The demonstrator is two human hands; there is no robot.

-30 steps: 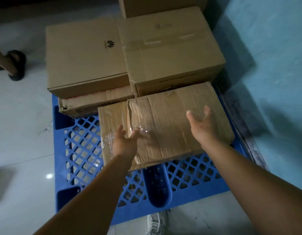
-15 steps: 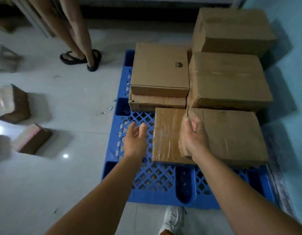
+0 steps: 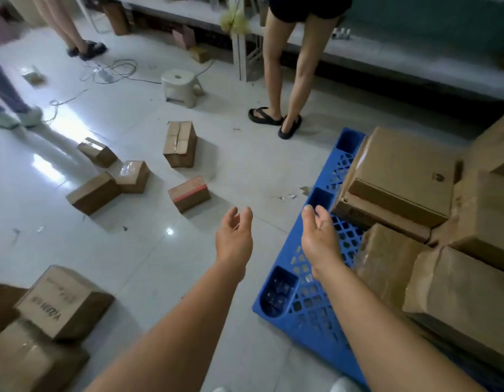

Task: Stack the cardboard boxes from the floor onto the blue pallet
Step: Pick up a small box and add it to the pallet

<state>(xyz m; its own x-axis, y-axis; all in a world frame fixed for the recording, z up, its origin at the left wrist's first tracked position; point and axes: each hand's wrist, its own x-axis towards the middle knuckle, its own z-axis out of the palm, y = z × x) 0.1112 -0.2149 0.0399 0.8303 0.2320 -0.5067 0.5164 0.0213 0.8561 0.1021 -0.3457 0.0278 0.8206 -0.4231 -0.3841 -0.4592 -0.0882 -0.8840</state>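
The blue pallet point(image 3: 307, 304) lies at the right, with several cardboard boxes stacked on it. A flat taped box point(image 3: 431, 281) lies nearest me and a logo-marked box point(image 3: 400, 171) sits on another behind it. My left hand point(image 3: 235, 236) hovers open over the white floor, palm turned inward. My right hand point(image 3: 320, 236) is open above the pallet's left edge, holding nothing. Several small boxes lie loose on the floor ahead; the closest has a red stripe point(image 3: 189, 193). More boxes point(image 3: 61, 301) sit at the lower left.
A person in black sandals point(image 3: 274, 117) stands just beyond the pallet's far corner. A white plastic stool point(image 3: 179, 87) and loose cables point(image 3: 109, 72) lie on the floor farther back. Other people's legs point(image 3: 10, 106) are at the left. A long shelf runs along the back.
Both hands have let go of the flat taped box, which stays on the pallet. My view has swung left toward the floor and its loose boxes, and both hands moved left with it.
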